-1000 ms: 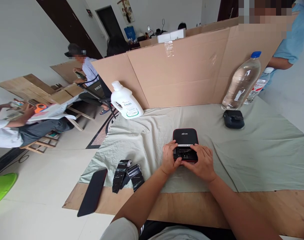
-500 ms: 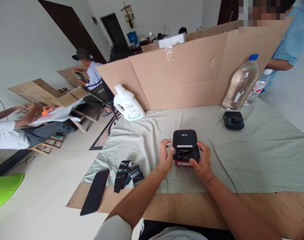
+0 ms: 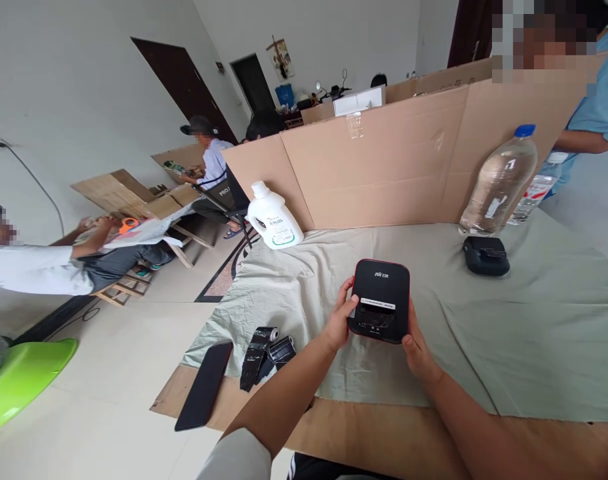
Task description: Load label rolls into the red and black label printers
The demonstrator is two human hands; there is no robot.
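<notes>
A small black box-shaped device with a red edge (image 3: 381,299) is held up off the pale green cloth (image 3: 534,320), tilted toward me. My left hand (image 3: 340,321) grips its left side, thumb on the top edge. My right hand (image 3: 418,347) holds its right side from underneath. A white label strip and a dark slot show on the device's upper face.
Two black film rolls (image 3: 267,347) and a dark phone (image 3: 204,385) lie at the left near the table edge. A white jug (image 3: 274,218), a clear water bottle (image 3: 499,181) and a small black pouch (image 3: 485,256) stand before a cardboard screen (image 3: 384,167). Other people sit at the left and behind the screen.
Both hands shifted from the device's top to its sides and lifted it off the cloth, tilting it toward me. The camera view swung slightly left.
</notes>
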